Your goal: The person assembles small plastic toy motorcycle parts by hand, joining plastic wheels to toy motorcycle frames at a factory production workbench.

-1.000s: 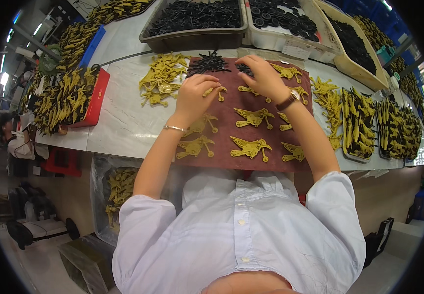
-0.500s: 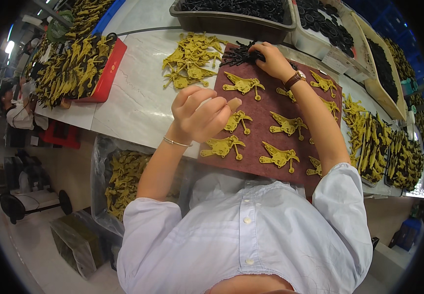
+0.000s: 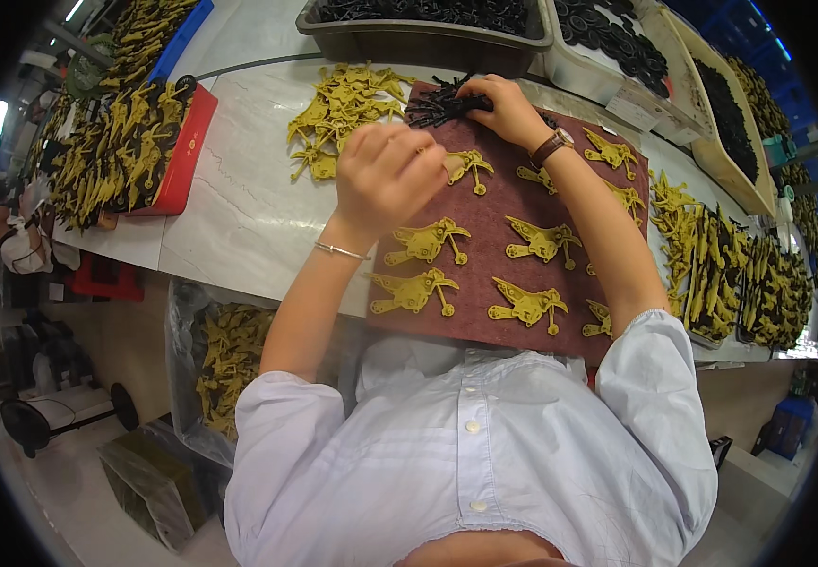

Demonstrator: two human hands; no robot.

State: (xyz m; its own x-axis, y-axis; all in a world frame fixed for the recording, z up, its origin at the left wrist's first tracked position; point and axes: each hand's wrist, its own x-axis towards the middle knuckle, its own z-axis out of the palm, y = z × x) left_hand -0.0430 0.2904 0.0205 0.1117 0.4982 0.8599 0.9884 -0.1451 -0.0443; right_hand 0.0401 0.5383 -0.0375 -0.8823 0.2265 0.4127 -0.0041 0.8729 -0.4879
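Observation:
A reddish-brown mat lies on the worktop, with several flat yellow plastic parts spread over it in rows. At its far edge is a small heap of thin black plastic pieces. My right hand reaches into the right side of this heap, fingers closed on black pieces; the fingertips are partly hidden. My left hand hovers above the mat's far left part, curled and slightly blurred, beside a yellow part it partly covers. Whatever sits inside its fingers is hidden.
Loose yellow parts are piled left of the mat. Behind stand a grey bin of black pieces and a white tray of black discs. A red bin is at left; yellow-and-black assemblies stand at right.
My left hand has moved away from me, toward the far left part of the mat. My right hand stays at the black heap. The whole view has shifted slightly.

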